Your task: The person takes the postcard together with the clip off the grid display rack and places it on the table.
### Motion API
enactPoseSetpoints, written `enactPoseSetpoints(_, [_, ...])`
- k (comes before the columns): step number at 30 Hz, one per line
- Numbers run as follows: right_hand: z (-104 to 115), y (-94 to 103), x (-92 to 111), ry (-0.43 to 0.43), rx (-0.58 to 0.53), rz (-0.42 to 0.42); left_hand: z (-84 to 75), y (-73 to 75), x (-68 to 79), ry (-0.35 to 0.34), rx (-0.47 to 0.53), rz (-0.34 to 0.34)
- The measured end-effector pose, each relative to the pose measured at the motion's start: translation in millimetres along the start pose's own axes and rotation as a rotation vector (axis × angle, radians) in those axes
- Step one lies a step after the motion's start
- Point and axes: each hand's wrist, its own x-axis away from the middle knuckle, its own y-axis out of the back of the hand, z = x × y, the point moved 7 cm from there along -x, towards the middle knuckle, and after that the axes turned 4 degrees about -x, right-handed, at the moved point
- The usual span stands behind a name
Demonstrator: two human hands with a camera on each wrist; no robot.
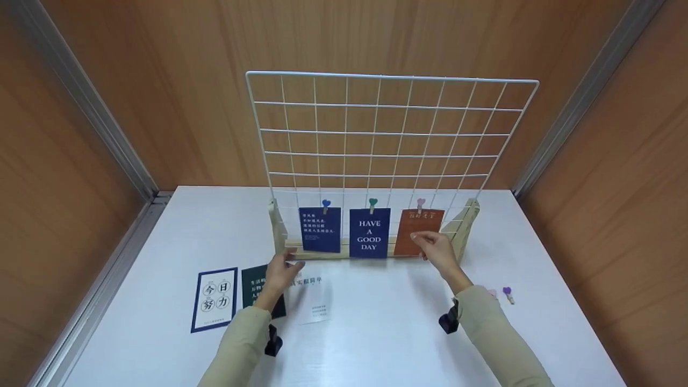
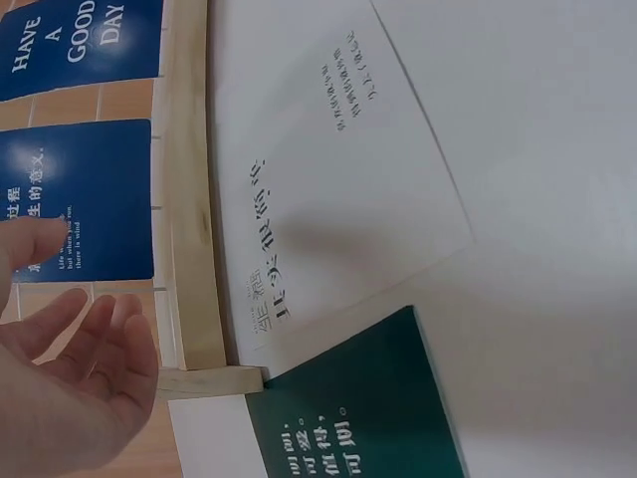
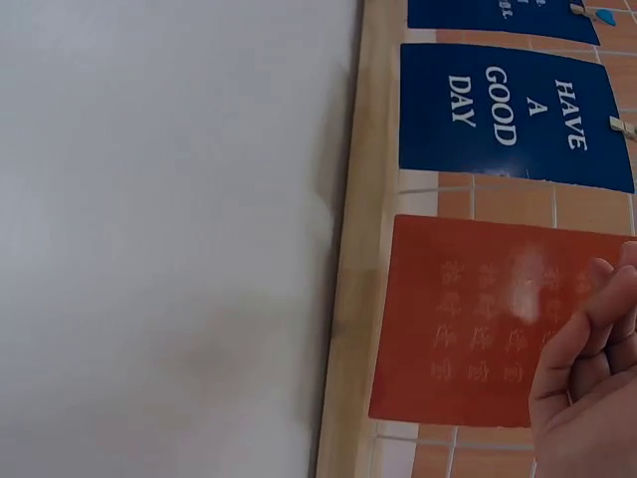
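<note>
On the white counter (image 1: pixel 376 328), a blue-bordered card (image 1: pixel 215 301) is laid flat at the far left. Just beside it is placed a dark green card (image 1: pixel 255 279), partly hidden by the left forearm, and then a white lettered card (image 1: pixel 317 298). The left hand (image 1: pixel 279 275) is held at the left end of the wooden base (image 2: pixel 191 199); its grip is loosely parted, thumb well apart from the softly bent fingers, and nothing is seen held in it. Whether the base is touched cannot be told.

Above the base, a white wire grid (image 1: pixel 387 77) is held upright, leaning slightly. On it, from the left, a blue card with white lettering (image 1: pixel 321 231) is hung by a blue heart clip (image 1: pixel 326 203), a blue "HAVE A GOOD DAY" card (image 1: pixel 369 233) by a green heart clip (image 1: pixel 373 202), and a rust-red card (image 1: pixel 407 239) by a pink clip (image 1: pixel 421 203).

The red card's right part is covered by the right hand (image 1: pixel 438 252). Its grip is nearly closed, with fingers bent and thumb near them; whether the card is pinched cannot be told. Farther right, a purple heart clip (image 1: pixel 507 291) is left lying on the counter, near the right sleeve (image 1: pixel 497 333).
</note>
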Motion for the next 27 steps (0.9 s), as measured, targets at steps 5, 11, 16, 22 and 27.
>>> enactPoseSetpoints(5, [13.6,-21.5,-7.6,0.005,-0.031,0.047,-11.5,5.6,-8.8,-0.015,0.007,-0.006])
enactPoseSetpoints(11, [28.2,-46.1,-13.0,0.029,-0.017,0.094,-23.1,8.2,-17.5,-0.018,0.014,0.001])
enactPoseSetpoints(16, [40.6,-64.7,-13.2,0.062,-0.02,0.139,-24.8,5.8,-22.9,0.007,0.005,0.019])
enactPoseSetpoints(22, [55.6,-87.6,-16.0,0.104,-0.033,0.214,-26.4,6.1,-26.5,0.014,0.002,0.016])
enactPoseSetpoints(27, [67.6,-105.0,-20.1,0.09,-0.032,0.252,-29.8,5.1,-29.0,0.005,0.01,0.021])
